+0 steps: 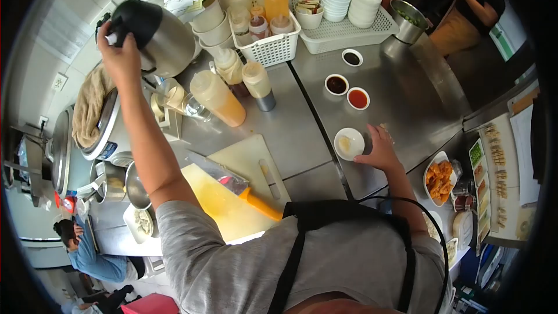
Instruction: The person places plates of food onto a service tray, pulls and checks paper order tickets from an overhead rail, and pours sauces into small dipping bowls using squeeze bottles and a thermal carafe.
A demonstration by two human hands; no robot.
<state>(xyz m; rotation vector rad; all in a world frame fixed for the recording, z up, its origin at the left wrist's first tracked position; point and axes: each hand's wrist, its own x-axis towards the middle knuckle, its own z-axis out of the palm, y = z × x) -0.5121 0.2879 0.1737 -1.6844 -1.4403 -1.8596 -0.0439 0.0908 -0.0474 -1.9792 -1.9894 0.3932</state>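
At the upper left, my left hand [120, 52] is raised at the black top of a large steel thermos jug [165, 38], its fingers bent around the lid's edge. My right hand [378, 148] rests beside a small white bowl [349, 143] on the steel counter, thumb near its rim and fingers spread. A pale lump lies in that bowl. Beyond it stand three small sauce dishes: one red [358, 99], one dark brown [336, 85] and one black [351, 57].
An orange-handled knife [261, 204] lies on cutting boards [218, 197] near my body. Squeeze bottles [218, 97] stand left of centre. A basket [268, 50], stacked bowls [365, 7] and a steel pot [408, 20] line the back. Other people are at upper right and lower left.
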